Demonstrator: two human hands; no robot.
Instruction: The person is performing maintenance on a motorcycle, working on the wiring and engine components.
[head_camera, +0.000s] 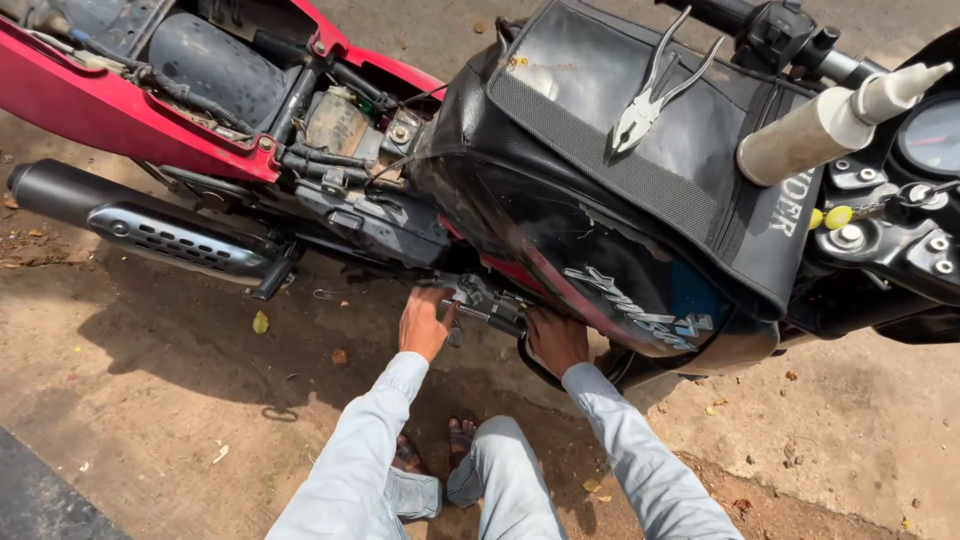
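Head view: both arms in pale sleeves reach down under a red and black motorcycle (560, 210). The left hand (424, 324) grips a small metal part (470, 300) low by the engine. The right hand (556, 340) presses beneath the tank, its grasp hidden; pliers (650, 95) lie on the tank cover.

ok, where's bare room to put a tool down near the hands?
Bare ground lies left of the left hand, below the exhaust. More lies right of the right sleeve. The tank bag has flat room beside the pliers. It is crowded between the hands, around the engine parts.
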